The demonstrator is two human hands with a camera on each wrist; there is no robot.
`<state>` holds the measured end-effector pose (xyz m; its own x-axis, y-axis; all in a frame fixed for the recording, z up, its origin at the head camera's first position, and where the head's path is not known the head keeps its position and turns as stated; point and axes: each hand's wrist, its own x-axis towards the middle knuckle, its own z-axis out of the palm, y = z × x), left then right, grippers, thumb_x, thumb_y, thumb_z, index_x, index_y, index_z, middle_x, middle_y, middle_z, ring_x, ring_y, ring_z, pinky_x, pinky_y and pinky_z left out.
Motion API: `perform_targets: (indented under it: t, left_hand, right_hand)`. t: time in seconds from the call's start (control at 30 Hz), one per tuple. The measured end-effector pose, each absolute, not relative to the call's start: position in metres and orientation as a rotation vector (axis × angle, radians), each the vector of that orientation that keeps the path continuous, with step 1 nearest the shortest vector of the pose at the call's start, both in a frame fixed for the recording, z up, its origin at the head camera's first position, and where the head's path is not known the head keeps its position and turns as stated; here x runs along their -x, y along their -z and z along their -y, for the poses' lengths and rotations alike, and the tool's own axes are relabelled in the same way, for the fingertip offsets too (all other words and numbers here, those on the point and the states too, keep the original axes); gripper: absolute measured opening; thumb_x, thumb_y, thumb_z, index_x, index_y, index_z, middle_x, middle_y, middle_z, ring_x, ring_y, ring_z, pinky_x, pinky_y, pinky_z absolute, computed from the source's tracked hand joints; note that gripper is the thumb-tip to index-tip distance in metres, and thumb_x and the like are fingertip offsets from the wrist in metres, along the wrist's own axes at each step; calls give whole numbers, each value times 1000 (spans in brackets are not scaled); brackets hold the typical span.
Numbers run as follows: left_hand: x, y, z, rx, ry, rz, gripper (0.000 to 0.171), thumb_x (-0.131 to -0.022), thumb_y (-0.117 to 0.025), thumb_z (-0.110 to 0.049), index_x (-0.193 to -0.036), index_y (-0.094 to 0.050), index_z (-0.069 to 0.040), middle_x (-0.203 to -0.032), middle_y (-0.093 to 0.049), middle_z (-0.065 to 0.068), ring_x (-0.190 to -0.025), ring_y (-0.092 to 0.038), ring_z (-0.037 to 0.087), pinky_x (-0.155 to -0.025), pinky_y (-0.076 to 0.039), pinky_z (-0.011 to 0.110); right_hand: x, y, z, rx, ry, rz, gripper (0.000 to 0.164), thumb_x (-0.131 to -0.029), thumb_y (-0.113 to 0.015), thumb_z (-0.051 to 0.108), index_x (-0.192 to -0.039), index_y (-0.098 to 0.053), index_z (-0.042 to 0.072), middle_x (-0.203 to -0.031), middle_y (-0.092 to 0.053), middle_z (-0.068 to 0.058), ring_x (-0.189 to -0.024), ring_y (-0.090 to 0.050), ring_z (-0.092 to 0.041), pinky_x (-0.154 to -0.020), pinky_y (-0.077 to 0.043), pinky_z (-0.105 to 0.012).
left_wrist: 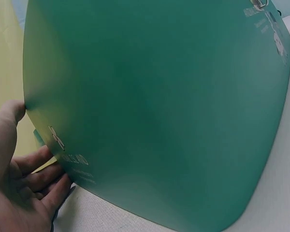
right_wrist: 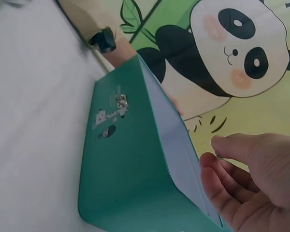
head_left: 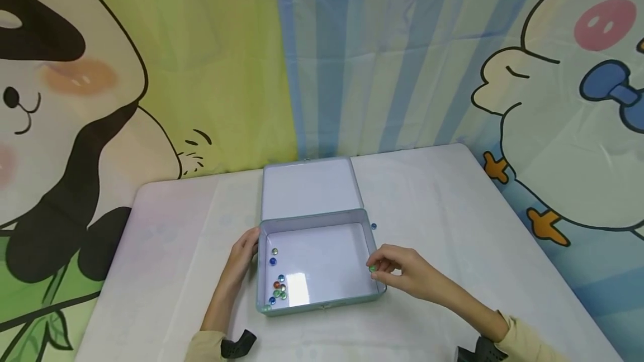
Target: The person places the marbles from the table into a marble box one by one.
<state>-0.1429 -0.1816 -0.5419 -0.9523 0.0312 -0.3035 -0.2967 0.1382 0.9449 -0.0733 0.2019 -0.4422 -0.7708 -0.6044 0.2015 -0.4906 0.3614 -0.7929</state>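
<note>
A shallow green tin box (head_left: 322,301) lies with its lid (head_left: 312,190) folded back, its pale inside facing up. Along the box's left inner side are several glass marbles (head_left: 280,285), blue, green, clear and one orange-red. My right hand (head_left: 402,272) pinches a green marble (head_left: 372,268) between thumb and fingertips, over the box's right rim. In the right wrist view that marble is mostly hidden by the fingers (right_wrist: 217,181). At the left wall, my left hand (head_left: 242,256) holds the box, thumb up at the rim and fingers (left_wrist: 58,193) against the green outer side.
A blue marble (head_left: 374,226) lies outside the box, by its back right corner. The white-covered table (head_left: 443,205) reaches back to printed curtains (head_left: 382,55) with a panda and another cartoon animal. Black straps (head_left: 238,345) sit at both wrists.
</note>
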Motion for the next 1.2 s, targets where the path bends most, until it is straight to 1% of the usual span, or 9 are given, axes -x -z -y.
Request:
perform_targets:
  t: [0.07,0.2,0.43,0.57,0.73,0.9,1.07,1.2]
  left_hand:
    - [143,542,181,260,-1888,-2174,66,-97,-44,-58,-142,-46,-10,-147,-47,15,-135,-47,34,-120,-28,52]
    - [142,543,180,273,-1890,-2175,66,-96,-45,-59,-141,-48,-11,-146,-48,13,-134,-47,33,-120,-29,50]
    - [143,544,179,255,-1901,-2163,67,-96,-46,-59,-141,-48,-10,-147,-47,13,-136,-47,32,-119,-30,49]
    - [144,544,179,257,-1891,-2162,66,-95,-46,-60,-140,-48,-12,-147,-48,12,-135,-47,32,-120,-29,50]
    - [143,543,181,254,-1896,-2164,67,-96,-45,-59,-141,-47,-10,-146,-48,14,-134,-48,33,-120,-27,51]
    - [142,542,184,258,-1876,-2193,67,-97,-44,-58,-142,-46,-9,-147,-47,14,-135,-47,33,-119,-31,48]
    - [143,543,185,255,-1911,-2182,66,-97,-45,-58,-141,-47,-10,-146,-48,13,-135,-47,32,-120,-30,48]
    - [144,546,183,247,-1899,-2178,68,-96,-45,-59,-142,-46,-9,-148,-45,15,-137,-45,34,-119,-30,49]
  right_hand:
    - [71,442,-200,1024,1383,-2474,15,-93,-65,15,-108,-63,13,-94,-66,-1,-82,-62,-5,-71,-57,-20]
    - [71,442,-195,1035,1387,-2457,16,-93,-65,15,-108,-63,12,-95,-67,-2,-83,-62,-5,-71,-57,-20]
    - [78,444,-185,1053,1360,-2438,15,-92,-66,14,-107,-63,11,-94,-68,-1,-82,-61,-3,-71,-57,-19]
    - [88,443,-175,1061,1316,-2430,16,-92,-66,13,-106,-63,7,-95,-68,-2,-82,-62,-4,-72,-58,-19]
    - [114,436,-151,1044,1192,-2417,16,-92,-66,10,-106,-63,5,-98,-69,-3,-85,-64,-4,-76,-57,-17]
    - [148,432,-112,1070,981,-2382,14,-93,-65,12,-106,-63,8,-99,-69,-2,-88,-64,-5,-78,-54,-13]
    - [178,451,-76,1155,713,-2368,11,-92,-67,15,-101,-63,10,-93,-68,0,-84,-60,-4,-75,-51,-12]
    - [192,472,-56,1176,601,-2334,10,-91,-68,14,-97,-62,9,-89,-66,1,-78,-55,-2,-72,-49,-11]
